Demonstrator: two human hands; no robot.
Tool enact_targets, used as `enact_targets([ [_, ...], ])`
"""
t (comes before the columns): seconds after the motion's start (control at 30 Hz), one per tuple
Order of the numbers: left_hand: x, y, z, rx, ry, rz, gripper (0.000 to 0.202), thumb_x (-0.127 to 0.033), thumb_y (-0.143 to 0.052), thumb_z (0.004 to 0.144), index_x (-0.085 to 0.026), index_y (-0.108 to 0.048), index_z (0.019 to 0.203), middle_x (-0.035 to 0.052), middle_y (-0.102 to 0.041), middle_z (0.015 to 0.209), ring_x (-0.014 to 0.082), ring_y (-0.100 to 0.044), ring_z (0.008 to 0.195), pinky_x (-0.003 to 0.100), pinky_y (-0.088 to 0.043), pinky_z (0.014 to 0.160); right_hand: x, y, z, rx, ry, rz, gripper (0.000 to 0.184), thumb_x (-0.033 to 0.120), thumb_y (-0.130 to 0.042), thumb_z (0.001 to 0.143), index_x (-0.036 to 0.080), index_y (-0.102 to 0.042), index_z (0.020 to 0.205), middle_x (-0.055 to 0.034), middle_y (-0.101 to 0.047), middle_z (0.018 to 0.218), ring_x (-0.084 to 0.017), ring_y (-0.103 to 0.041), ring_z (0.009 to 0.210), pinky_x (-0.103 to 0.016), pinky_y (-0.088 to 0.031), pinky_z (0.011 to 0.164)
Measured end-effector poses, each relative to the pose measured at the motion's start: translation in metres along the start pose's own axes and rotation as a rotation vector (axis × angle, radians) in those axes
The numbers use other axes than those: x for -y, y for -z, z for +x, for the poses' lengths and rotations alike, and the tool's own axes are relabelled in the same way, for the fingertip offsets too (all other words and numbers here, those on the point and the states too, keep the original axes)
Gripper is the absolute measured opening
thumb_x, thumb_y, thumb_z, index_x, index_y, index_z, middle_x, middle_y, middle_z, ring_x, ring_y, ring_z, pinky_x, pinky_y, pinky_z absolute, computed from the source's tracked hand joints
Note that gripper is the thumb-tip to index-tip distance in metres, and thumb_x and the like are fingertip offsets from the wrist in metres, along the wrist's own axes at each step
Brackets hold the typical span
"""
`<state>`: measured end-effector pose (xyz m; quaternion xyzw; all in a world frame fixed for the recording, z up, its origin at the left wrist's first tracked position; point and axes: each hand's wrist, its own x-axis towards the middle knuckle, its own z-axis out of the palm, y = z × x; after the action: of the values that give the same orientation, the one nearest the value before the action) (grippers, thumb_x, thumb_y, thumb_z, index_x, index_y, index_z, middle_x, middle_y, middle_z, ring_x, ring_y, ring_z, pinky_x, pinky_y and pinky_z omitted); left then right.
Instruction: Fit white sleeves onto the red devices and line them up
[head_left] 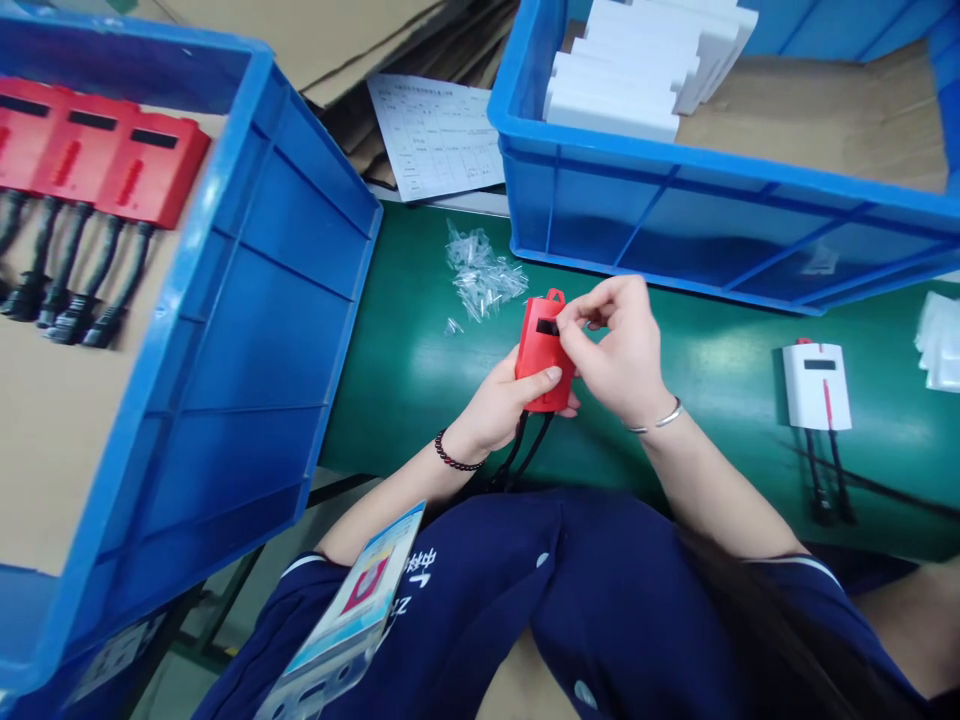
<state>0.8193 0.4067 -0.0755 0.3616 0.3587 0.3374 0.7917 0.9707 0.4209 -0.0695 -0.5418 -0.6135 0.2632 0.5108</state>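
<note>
My left hand (504,400) is wrapped round a red plastic device housing (544,375) with a dark window near its top and a loop at its upper end. Two black cables (531,445) hang from its lower edge. My right hand (619,345) is closed in a pinch at the right edge of the window; anything between its fingertips is too small to make out. Up and left of the housing, small clear plastic pieces (484,275) lie in a loose pile on the green work surface (420,370).
On the left, a blue crate (300,260) holds several red devices (154,165) with cables. Another blue crate (720,220) at the back contains white covers (645,65). A white-fronted device (817,390) lies at right, near clear bags (941,345). Behind is a printed sheet (442,140).
</note>
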Motion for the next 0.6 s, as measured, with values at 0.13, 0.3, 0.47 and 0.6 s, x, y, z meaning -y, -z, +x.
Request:
enact_targets([
  [0.13,-0.006,0.01,-0.002,-0.028,-0.037,-0.056,0.046,-0.038,-0.078,0.078,-0.011,-0.061,0.11,0.0134,-0.073,0.103,0.0227,-0.072,0.074,0.038,-0.064,0.067,-0.019,0.008,0.014,-0.218,-0.051,0.319,0.032,0.035,-0.063,0.087,0.028,-0.033,0.096,0.0043,-0.061,0.085,-0.014,-0.064,0.077,-0.031,-0.051,0.074],
  [0.3,-0.017,0.026,-0.007,-0.18,-0.122,-0.066,0.042,-0.039,-0.08,0.074,-0.01,-0.066,0.101,0.0133,-0.074,0.1,0.0218,-0.072,0.071,0.036,-0.064,0.064,-0.058,0.012,0.015,-0.059,0.007,-0.127,0.018,0.026,-0.061,0.089,0.026,-0.044,0.089,-0.0023,-0.063,0.084,-0.018,-0.059,0.082,-0.035,-0.046,0.084],
  [0.47,-0.022,0.031,-0.012,-0.2,-0.197,-0.073,0.04,-0.042,-0.077,0.078,-0.013,-0.068,0.104,0.0117,-0.075,0.104,0.0236,-0.075,0.078,0.038,-0.065,0.073,-0.069,0.01,0.0,0.158,0.07,-0.311,0.013,0.021,-0.065,0.082,0.024,-0.057,0.073,-0.0058,-0.064,0.072,-0.023,-0.054,0.077,-0.041,-0.044,0.08],
  [0.6,-0.022,0.016,-0.008,-0.184,-0.313,-0.063,0.043,-0.05,-0.067,0.087,-0.017,-0.067,0.115,0.0117,-0.074,0.117,0.0267,-0.072,0.104,0.04,-0.06,0.092,-0.033,0.019,-0.01,0.109,0.151,-0.272,0.016,0.039,-0.065,0.09,0.024,-0.064,0.096,-0.0103,-0.073,0.106,-0.026,-0.062,0.096,-0.044,-0.047,0.088],
])
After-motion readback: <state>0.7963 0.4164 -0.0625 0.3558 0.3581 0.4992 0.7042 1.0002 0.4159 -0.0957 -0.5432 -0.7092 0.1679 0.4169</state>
